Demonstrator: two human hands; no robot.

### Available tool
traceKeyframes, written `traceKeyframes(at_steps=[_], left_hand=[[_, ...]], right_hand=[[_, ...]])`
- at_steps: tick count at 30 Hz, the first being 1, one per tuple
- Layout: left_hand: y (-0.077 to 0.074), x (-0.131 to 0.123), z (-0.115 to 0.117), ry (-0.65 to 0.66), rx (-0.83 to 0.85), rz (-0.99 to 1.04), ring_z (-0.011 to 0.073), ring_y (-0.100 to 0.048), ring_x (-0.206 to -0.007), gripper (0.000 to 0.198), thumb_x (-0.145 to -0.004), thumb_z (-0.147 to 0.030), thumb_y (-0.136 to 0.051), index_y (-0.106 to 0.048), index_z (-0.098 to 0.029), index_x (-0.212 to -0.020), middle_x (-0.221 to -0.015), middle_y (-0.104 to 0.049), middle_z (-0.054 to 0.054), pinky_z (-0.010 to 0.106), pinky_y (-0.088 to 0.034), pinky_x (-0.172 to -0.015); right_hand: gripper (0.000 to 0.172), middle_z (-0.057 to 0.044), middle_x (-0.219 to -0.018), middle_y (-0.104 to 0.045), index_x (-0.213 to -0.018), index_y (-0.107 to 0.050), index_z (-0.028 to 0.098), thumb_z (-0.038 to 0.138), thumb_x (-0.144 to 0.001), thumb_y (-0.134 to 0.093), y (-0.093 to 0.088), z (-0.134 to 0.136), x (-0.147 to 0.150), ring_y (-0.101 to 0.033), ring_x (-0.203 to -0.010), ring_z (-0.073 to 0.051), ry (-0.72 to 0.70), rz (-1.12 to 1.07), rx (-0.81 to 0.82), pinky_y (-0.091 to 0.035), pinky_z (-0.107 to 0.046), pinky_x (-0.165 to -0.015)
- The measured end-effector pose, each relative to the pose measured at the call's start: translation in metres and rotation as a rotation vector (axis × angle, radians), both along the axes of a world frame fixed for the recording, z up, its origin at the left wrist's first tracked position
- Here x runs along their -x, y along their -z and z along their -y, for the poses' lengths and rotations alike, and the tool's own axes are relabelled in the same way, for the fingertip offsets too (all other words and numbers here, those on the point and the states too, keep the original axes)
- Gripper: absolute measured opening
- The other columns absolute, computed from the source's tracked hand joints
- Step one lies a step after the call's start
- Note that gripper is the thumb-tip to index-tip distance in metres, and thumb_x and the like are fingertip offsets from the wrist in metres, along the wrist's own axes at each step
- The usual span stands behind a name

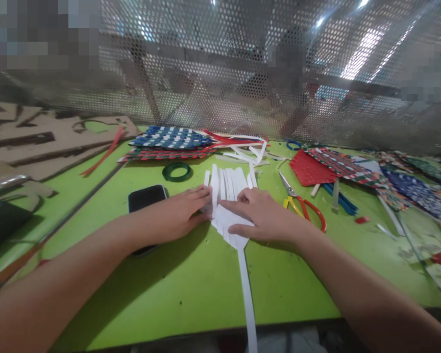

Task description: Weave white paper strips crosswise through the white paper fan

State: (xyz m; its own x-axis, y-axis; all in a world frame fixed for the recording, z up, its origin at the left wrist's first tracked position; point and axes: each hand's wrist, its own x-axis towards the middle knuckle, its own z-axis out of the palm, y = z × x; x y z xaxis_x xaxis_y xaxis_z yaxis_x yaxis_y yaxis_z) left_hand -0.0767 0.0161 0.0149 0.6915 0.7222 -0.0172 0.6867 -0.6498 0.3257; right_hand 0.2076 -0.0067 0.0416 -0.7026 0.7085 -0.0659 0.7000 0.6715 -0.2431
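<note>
A fan of white paper strips (232,181) lies on the green table, joined at a pointed lower end. One long white strip (245,284) runs from that point over the table's front edge. At the fan's left side my left hand (193,208) is closed on the outer strips, fingers above and thumb below. My right hand (259,211) rests on the fan from the right. Its index finger and thumb are stretched apart on the white surface, while the other fingers are curled. Behind my left wrist, partly covered, lies a black phone (147,197).
Red-and-yellow-handled scissors (305,206) lie right of my right hand. A green tape roll (177,171) sits behind the phone. Blue-and-white woven pieces (171,137) are at the back; a red woven piece (312,169) is at right. Cardboard offcuts (40,142) fill the left, before a perforated metal screen (213,73).
</note>
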Motion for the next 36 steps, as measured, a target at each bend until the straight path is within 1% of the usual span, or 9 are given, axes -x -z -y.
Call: traceKeyframes(at_steps=[3,7,10,16,19,24,26,30,36], left_hand=[[0.0,-0.006,0.005,-0.009,-0.013,-0.058,0.0303,-0.028,-0.159,0.065,-0.106,-0.053,-0.04,-0.048,-0.015,-0.158,-0.17,-0.034,0.015,0.049,-0.023,-0.13],[-0.001,-0.011,0.013,-0.077,-0.026,-0.109,0.0307,-0.028,-0.159,0.067,-0.106,-0.054,-0.037,-0.046,-0.012,-0.158,-0.17,-0.031,0.016,0.049,-0.026,-0.129],[0.0,-0.013,0.015,-0.093,-0.038,-0.103,0.0318,-0.029,-0.158,0.066,-0.107,-0.054,-0.036,-0.048,-0.012,-0.156,-0.17,-0.033,0.016,0.05,-0.027,-0.129],[0.004,-0.012,0.017,-0.09,-0.052,-0.084,0.0321,-0.029,-0.158,0.07,-0.107,-0.056,-0.034,-0.044,-0.008,-0.158,-0.169,-0.034,0.019,0.049,-0.026,-0.129],[0.002,-0.009,0.015,-0.086,-0.041,-0.085,0.0323,-0.028,-0.159,0.072,-0.107,-0.057,-0.033,-0.041,-0.009,-0.159,-0.17,-0.033,0.019,0.05,-0.027,-0.128],[-0.002,-0.005,0.008,-0.064,-0.038,-0.023,0.0328,-0.04,-0.153,0.065,-0.107,-0.056,-0.037,-0.047,-0.017,-0.156,-0.166,-0.044,0.015,0.05,-0.031,-0.126],[-0.001,-0.005,0.007,-0.065,-0.058,-0.027,0.0343,-0.035,-0.155,0.068,-0.106,-0.057,-0.037,-0.044,-0.015,-0.158,-0.167,-0.041,0.017,0.052,-0.029,-0.127],[0.006,-0.008,0.009,-0.069,-0.058,-0.093,0.0367,-0.019,-0.161,0.075,-0.106,-0.06,-0.031,-0.031,-0.013,-0.165,-0.173,-0.026,0.017,0.057,-0.02,-0.128],[0.008,-0.008,0.009,-0.058,-0.084,-0.062,0.0394,-0.022,-0.16,0.069,-0.107,-0.058,-0.033,-0.038,-0.017,-0.163,-0.171,-0.033,0.017,0.06,-0.022,-0.126]], right_hand=[[0.072,-0.015,-0.122,-0.057,-0.16,-0.046,0.033,0.073,-0.1,-0.042,-0.002,0.001,0.005,-0.052,-0.11,-0.033,0.016,0.017,-0.013,-0.041,-0.049,-0.096],[0.072,-0.015,-0.122,-0.058,-0.159,-0.048,0.033,0.073,-0.1,-0.043,-0.004,0.002,0.008,-0.052,-0.108,-0.032,0.042,0.019,0.003,-0.041,-0.047,-0.093],[0.071,-0.015,-0.121,-0.058,-0.158,-0.05,0.032,0.073,-0.1,-0.044,-0.003,0.003,0.007,-0.052,-0.108,-0.032,0.047,0.017,-0.002,-0.041,-0.047,-0.094],[0.071,-0.016,-0.121,-0.058,-0.166,-0.035,0.032,0.068,-0.104,-0.037,-0.003,0.006,0.009,-0.051,-0.107,-0.032,-0.005,0.062,-0.081,-0.04,-0.049,-0.094],[0.066,-0.015,-0.117,-0.058,-0.163,-0.039,0.036,0.066,-0.105,-0.035,-0.003,0.005,0.01,-0.051,-0.104,-0.032,-0.037,0.1,-0.104,-0.04,-0.049,-0.092],[0.064,-0.014,-0.115,-0.057,-0.161,-0.044,0.037,0.066,-0.105,-0.036,-0.002,0.003,0.011,-0.05,-0.103,-0.031,-0.046,0.088,-0.087,-0.039,-0.048,-0.091],[0.065,-0.015,-0.118,-0.057,-0.161,-0.044,0.037,0.067,-0.104,-0.035,-0.001,0.003,0.011,-0.051,-0.104,-0.032,-0.043,0.084,-0.082,-0.039,-0.049,-0.092],[0.066,-0.015,-0.12,-0.058,-0.161,-0.044,0.037,0.069,-0.104,-0.034,0.0,0.003,0.01,-0.051,-0.105,-0.032,-0.036,0.074,-0.079,-0.039,-0.05,-0.092],[0.066,-0.015,-0.117,-0.057,-0.163,-0.039,0.039,0.068,-0.104,-0.034,0.0,0.002,0.01,-0.051,-0.107,-0.033,-0.051,0.087,-0.075,-0.039,-0.049,-0.091]])
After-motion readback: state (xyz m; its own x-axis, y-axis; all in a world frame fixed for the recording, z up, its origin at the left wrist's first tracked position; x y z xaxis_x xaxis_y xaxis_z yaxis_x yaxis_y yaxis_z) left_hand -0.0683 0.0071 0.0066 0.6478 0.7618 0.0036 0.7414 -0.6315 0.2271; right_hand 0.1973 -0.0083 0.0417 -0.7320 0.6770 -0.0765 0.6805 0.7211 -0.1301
